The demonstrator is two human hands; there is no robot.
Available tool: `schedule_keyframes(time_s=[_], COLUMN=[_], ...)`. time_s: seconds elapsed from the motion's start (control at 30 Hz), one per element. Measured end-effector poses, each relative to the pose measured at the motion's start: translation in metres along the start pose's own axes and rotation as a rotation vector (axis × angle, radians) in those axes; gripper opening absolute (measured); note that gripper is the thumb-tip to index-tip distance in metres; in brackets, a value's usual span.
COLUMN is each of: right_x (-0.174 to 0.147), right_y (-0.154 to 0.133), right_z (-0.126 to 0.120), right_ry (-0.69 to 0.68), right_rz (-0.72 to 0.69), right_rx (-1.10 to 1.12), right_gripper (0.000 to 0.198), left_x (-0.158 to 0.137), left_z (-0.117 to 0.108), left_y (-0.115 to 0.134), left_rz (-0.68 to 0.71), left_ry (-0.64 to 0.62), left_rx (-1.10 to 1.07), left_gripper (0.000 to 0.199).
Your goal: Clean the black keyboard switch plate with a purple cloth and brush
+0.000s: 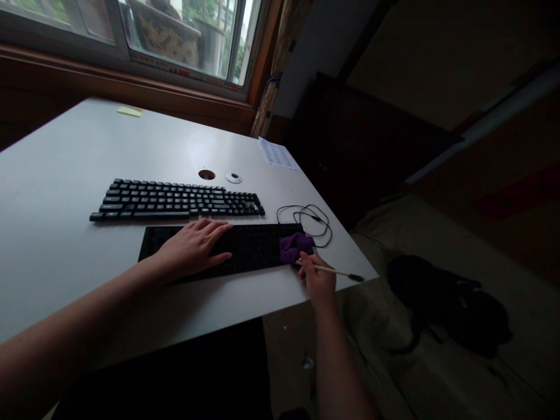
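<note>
A dark, flat keyboard base [258, 245] lies near the front edge of the white table, its surface too dark to make out in detail. My left hand [196, 245] rests on its left half, palm down with the fingers stretched out. Over the base's right end is a crumpled purple cloth [294, 247]. Just beside the cloth, my right hand [318, 277] pinches a thin brush [335, 270] with a pale handle; its dark bristles point right, away from the base. Whether these fingers also grip the cloth is unclear.
Behind the base, black keycaps [170, 198] sit in rows in keyboard order. A coiled black cable [329, 224] lies at the right. Farther back on the white table [65, 175] are a cable hole [206, 174], its round cover [233, 178], a printed sheet [277, 154] and a yellow note [130, 111].
</note>
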State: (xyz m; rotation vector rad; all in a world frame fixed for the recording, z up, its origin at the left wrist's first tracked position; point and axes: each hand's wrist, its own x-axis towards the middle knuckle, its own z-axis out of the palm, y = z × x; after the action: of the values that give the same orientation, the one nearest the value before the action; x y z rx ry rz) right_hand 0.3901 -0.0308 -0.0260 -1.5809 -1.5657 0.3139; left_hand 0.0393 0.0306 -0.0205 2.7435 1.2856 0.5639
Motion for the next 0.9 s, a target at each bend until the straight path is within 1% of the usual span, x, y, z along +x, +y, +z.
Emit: schedule_keyframes(time_s=[0.13,0.2,0.23,0.3,0.37,0.4,0.53,0.73,0.9], right_x=[-0.0022,-0.0026,-0.0025,-0.0016,-0.0008,-0.0005,-0.0006,-0.0027,-0.0040], right_y=[-0.0049,-0.0061,-0.0059,-0.0042,-0.0019,-0.0010,0.0002,0.0001,-0.0027], right_z=[0.0040,0.0056,0.0061,0.0066,0.0063,0.0059,0.0032,0.0033,0.0038], right_ry=[-0.124,-0.161,-0.145,-0.066,-0.004,-0.002,-0.074,-0.103,-0.103], right_rz=[-0.073,-0.077,-0.063,-0.027,-0.020,-0.032,-0.102,-0.063,-0.121], right_rx=[0.030,0.047,0.053,0.056,0.044,0.035,0.010,0.040,0.015], right_gripper=[0.050,0.049,0.049,0.048,0.048,0.048,0.045,0.044,0.044], left_x=[0.0001,0.0003,0.0004,0.0004,0.0002,0.0001,-0.0001,0.0005,0.0004], left_z=[0.0017,0.0021,0.0019,0.0014,0.0008,0.0007,0.0014,0.0025,0.0027], left_y=[-0.0002,0.0000,0.0002,0.0006,0.0008,0.0007,-0.0003,-0.0014,-0.0008], left_rz=[0.005,0.007,0.007,0.007,0.005,0.005,0.005,0.001,0.008], left_ry=[0.015,0.013,0.010,0.003,0.004,0.006,0.013,0.009,0.012], left_rx=[0.017,0.028,0.031,0.032,0.026,0.021,0.008,0.010,0.024], left_gripper=[0.074,0.073,0.073,0.074,0.074,0.073,0.073,0.076,0.075])
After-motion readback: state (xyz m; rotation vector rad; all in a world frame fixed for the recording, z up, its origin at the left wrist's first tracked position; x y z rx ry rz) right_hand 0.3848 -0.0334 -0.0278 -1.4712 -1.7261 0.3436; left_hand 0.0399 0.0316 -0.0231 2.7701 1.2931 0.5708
